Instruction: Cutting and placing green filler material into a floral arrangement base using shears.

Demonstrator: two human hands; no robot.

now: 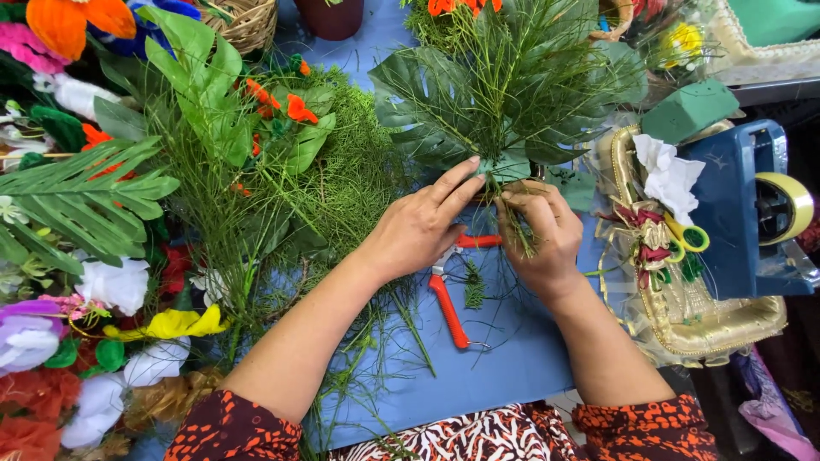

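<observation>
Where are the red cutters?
In the head view, the red-handled cutters lie on the blue table cover, low in the middle, just under the left hand and beside the right hand.
</observation>
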